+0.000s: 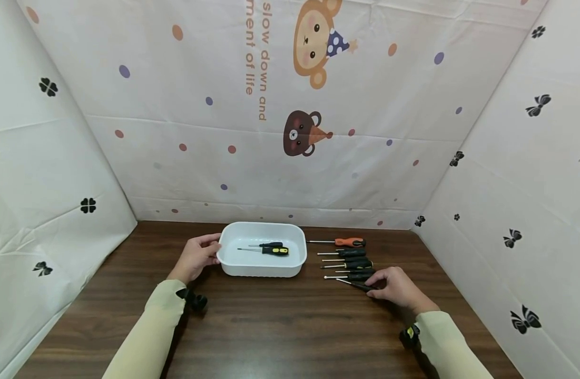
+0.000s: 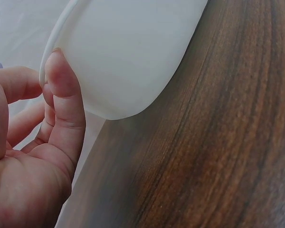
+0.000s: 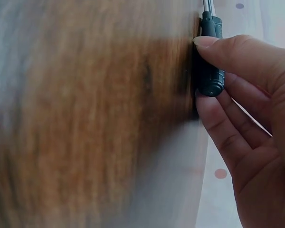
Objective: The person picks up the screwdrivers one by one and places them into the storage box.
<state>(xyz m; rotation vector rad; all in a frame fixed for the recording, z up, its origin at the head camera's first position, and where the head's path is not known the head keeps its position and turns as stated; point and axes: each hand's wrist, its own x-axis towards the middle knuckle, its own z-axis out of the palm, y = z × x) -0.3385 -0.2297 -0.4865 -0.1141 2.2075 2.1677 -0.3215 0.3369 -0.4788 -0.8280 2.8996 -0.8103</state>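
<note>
Remotely, I view both hands at work, neither spread flat. The left hand [image 1: 197, 258] pinches the rim of a white tray [image 1: 261, 271] at its left end, thumb and fingers on either side of the thin lip. The right hand [image 1: 394, 287] pinches a dark-handled screwdriver [image 1: 362, 287], at the near end of a row of screwdrivers [image 1: 358, 265] right of the tray; its shaft points leftward, slightly tilted away. Whether it is clear of the table [image 1: 290, 326] I cannot tell. In the right wrist view I note one digit across the moulded, round-ended handle, another touching near its butt.

Materials: the tray is smooth, glossy and plastic-looking, a rounded rectangle; inside lie a black-and-yellow screwdriver [image 1: 275, 251] and a smaller dark screwdriver [image 1: 271, 244]. At the row's far end I see an orange-handled screwdriver [image 1: 350, 242]. Slender metal shafts contrast with the table's brown, streaked wood grain.
</note>
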